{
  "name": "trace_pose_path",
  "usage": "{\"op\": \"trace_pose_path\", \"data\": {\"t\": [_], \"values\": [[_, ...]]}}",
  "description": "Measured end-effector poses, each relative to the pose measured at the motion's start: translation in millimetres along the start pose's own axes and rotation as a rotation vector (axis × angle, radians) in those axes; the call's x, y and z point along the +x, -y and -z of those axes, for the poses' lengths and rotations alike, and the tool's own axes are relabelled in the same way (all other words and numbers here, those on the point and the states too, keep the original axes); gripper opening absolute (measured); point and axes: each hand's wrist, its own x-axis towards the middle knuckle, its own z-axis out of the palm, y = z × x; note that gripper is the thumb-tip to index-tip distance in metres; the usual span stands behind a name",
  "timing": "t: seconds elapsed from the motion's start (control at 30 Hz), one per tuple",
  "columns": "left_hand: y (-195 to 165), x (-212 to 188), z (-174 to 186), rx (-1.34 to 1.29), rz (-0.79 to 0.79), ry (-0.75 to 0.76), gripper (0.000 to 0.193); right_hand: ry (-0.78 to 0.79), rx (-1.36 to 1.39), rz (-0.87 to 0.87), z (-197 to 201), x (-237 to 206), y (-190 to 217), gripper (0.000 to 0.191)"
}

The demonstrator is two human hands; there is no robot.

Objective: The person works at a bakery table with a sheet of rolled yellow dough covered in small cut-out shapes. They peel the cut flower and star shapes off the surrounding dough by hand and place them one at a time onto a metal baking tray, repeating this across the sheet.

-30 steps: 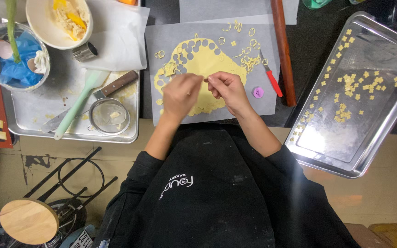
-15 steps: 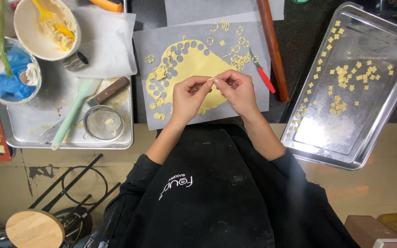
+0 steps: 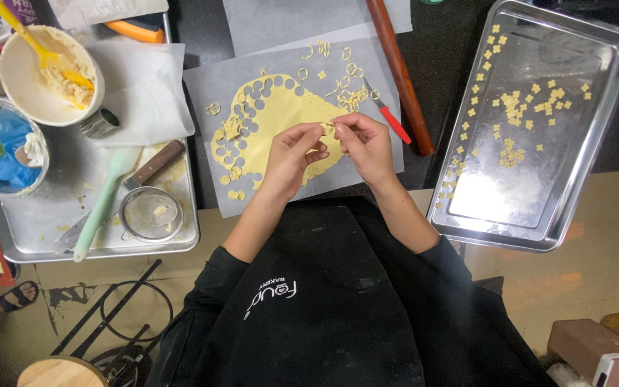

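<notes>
Pinching a tiny yellow dough cut-out (image 3: pixel 328 127) between fingertips of left hand (image 3: pixel 291 154) and right hand (image 3: pixel 367 147), both closed on it, held just above the thin yellow dough sheet punched with round holes (image 3: pixel 281 118) on grey parchment paper (image 3: pixel 216 93). Beside lay a wooden rolling pin (image 3: pixel 399 72); well right, a shiny metal baking tray (image 3: pixel 574 179).

bakery kitchen: dough sheet (image 3: pixel 281 118), baking tray (image 3: pixel 596 143)

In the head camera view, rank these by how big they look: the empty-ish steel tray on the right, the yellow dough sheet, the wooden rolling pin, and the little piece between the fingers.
1. Shiny steel baking tray
2. Flat yellow dough sheet full of round holes
3. Long brown wooden rolling pin, partly cut off by the frame's top edge
4. Tiny yellow dough piece pinched by both hands
</notes>
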Motion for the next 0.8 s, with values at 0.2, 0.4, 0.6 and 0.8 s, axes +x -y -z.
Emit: {"op": "trace_pose_path", "data": {"t": [0.2, 0.4, 0.6, 0.8], "values": [[2.3, 0.5, -3.4, -0.012, -0.018, -0.023, 0.026, 0.023, 0.114, -0.079, 6.0, -0.7, -4.0, 0.016], [5.1, 0.8, -7.2, 0.072, -0.033, 0.011, 0.026, 0.004, 0.186, -0.099, 10.0, -1.6, -7.8, 0.010], [0.0, 2.4, -7.6, 0.324, -0.044, 0.031, 0.021, 0.073, -0.007, -0.006, 16.6, -1.1, -6.1, 0.009], [-0.6, -0.7, -8.4, 0.119, -0.010, 0.079, 0.019, 0.070, 0.003, -0.114, 15.6, 0.3, -4.4, 0.007]]}}
